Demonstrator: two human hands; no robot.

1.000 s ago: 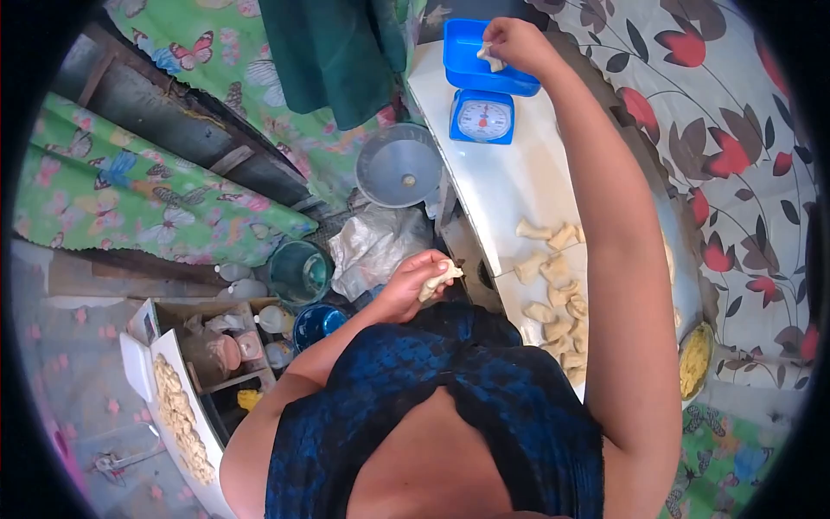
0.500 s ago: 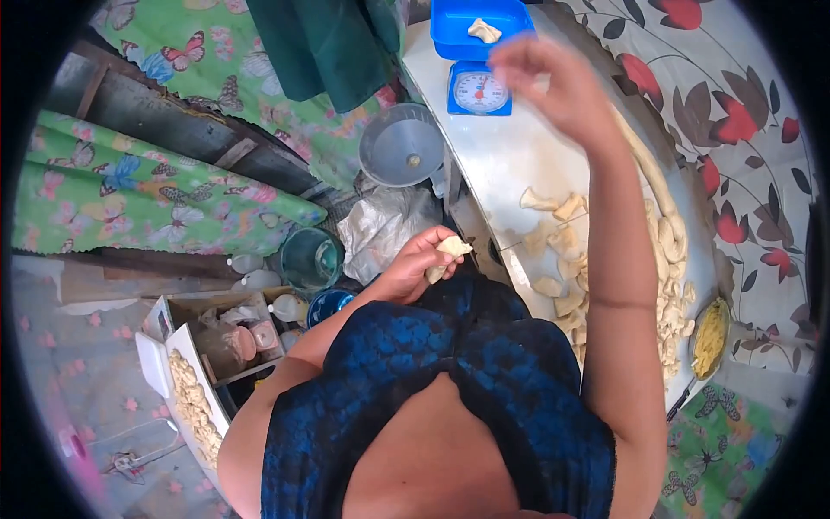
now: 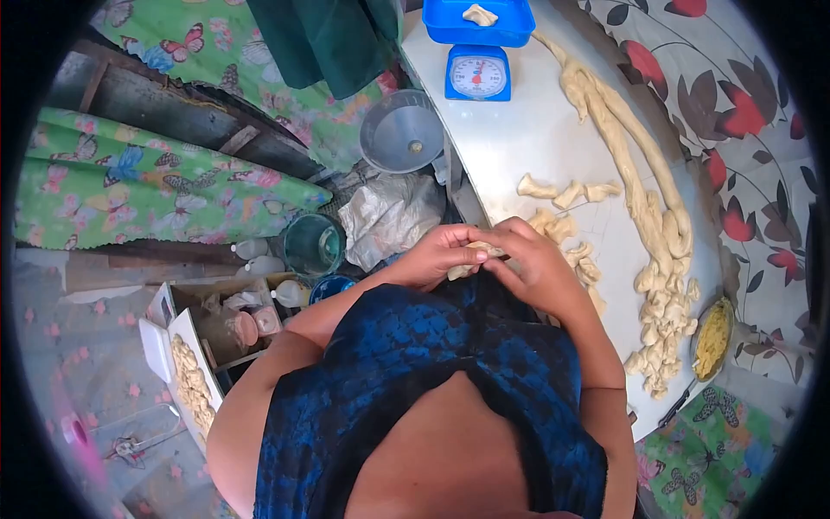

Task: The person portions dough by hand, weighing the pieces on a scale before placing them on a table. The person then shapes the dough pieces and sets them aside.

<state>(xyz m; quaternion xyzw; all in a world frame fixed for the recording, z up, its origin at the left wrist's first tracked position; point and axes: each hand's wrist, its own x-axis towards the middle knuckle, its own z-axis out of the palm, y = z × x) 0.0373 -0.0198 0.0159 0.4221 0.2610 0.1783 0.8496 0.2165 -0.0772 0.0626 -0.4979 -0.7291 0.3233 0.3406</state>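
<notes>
Close in front of my body, my left hand (image 3: pixel 437 257) is closed on a small piece of pale dough (image 3: pixel 460 272). My right hand (image 3: pixel 538 264) meets it there, its fingers pinched on the same piece; part of the dough is hidden by the fingers. Cut dough pieces (image 3: pixel 553 225) lie on the white table (image 3: pixel 493 143) just beyond my right hand. At the table's far end a blue dial scale (image 3: pixel 478 73) carries a blue tray (image 3: pixel 516 26) with one lump of dough (image 3: pixel 479 15) in it.
A long dough rope (image 3: pixel 618 130) and a heap of dough pieces (image 3: pixel 661 342) run along the table's right side. A bowl of yellow filling (image 3: pixel 713 342) stands at the right edge. Left of the table are a grey basin (image 3: pixel 402 130), plastic sacking (image 3: pixel 389 221) and a green bucket (image 3: pixel 313 246).
My right hand has come back from beside the scale to the dough in my left hand. The view has shifted slightly, and more of the dough rope shows.
</notes>
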